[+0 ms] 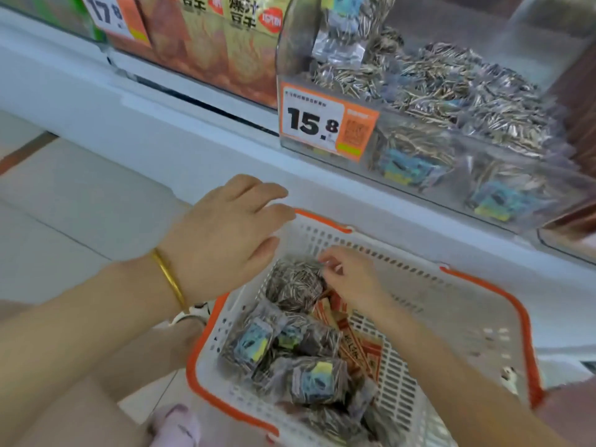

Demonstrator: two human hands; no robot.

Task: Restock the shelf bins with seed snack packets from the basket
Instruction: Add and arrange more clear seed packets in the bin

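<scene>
Head view: a basket on the floor below a shelf, both hands over it.
Left hand: the left hand [225,240] hangs over the basket's far left corner, fingers loosely straight and spread, holding nothing; its fingertips are near the orange rim.
Bangle: a gold bangle [169,279] sits on the left wrist.
Top packet: the top packet [295,285] of striped seeds lies at the far end of the pile, just right of the left thumb.
Packets: more packets [309,346] with blue labels are heaped in the basket's left half, toward the near rim.
Right hand: the right hand [351,279] reaches in from the right, fingers curled, pinching the top packet's right corner; the packet lies to the left of the grip.
Red packs: red packs [354,343] lie under the right wrist, beside the seeds.
Basket: the white basket [467,317] has an orange rim; its right half shows bare wall.
Tag: a tag [322,122] reads 15.8.
Bin: the clear bin [503,27] on the shelf, up right, well apart from both hands, holds seed packets.
</scene>
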